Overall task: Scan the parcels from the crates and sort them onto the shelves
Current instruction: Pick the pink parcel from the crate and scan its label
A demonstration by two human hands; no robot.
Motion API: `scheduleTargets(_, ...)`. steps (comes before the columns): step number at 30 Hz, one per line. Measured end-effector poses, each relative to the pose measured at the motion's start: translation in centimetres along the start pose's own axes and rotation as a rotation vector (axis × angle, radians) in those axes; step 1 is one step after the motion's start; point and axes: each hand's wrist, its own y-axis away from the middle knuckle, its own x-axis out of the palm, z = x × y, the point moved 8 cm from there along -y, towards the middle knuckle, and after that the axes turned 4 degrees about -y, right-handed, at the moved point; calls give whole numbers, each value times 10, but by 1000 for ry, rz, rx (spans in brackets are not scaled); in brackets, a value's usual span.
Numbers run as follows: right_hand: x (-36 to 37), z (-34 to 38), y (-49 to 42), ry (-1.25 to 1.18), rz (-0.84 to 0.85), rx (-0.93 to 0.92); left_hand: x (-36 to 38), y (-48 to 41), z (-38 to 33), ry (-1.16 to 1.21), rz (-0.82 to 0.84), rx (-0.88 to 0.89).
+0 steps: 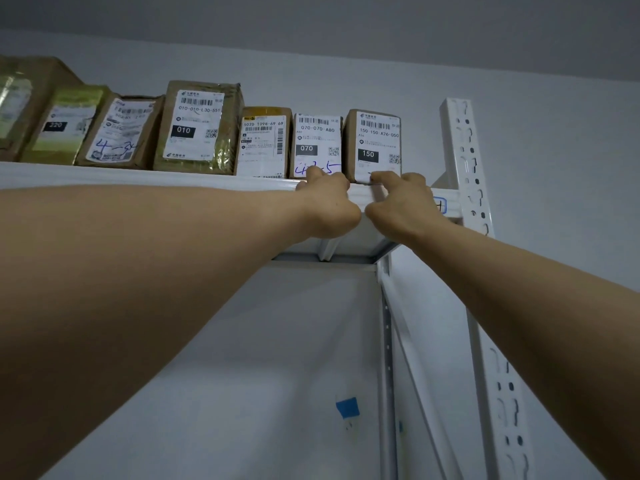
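Several brown cardboard parcels with white shipping labels stand in a row on the top white shelf, seen from below. The rightmost parcel, labelled 150, stands upright beside the one labelled 070. My left hand reaches up to the shelf edge, its fingers touching the bottom of the 070 parcel. My right hand has curled fingers on the lower front edge of the 150 parcel; the fingertips are partly hidden behind the knuckles.
Further left stand the 502D parcel, the taller 010 parcel, a tilted one marked 4-3 and the 220 parcel. A white perforated upright post bounds the shelf on the right. Blue tape sticks on the wall below.
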Motion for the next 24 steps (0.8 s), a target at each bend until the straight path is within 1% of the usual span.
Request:
scheduleTargets(3,3,0,9,5,12,20,1,5,-2,5,7,3)
scheduleTargets(8,6,0,31,-56,45,68,-1,26,-5,-5,48,16)
scheduleTargets(13,11,-8,87,-84,114,154,9,72,7,111,170,32)
scheduleTargets(15,23,-17,130,-91,156,202,15,103,18,138,225,20)
scheduleTargets(19,59,-35,247,-99,326,391,30,186,49,161,336,-5)
scheduleTargets(22,80,-41,355,-114,465,556,50,265,79,75,433,18)
scheduleTargets(24,90,-43,430,-108,571,644,62,322,100,-21,498,75)
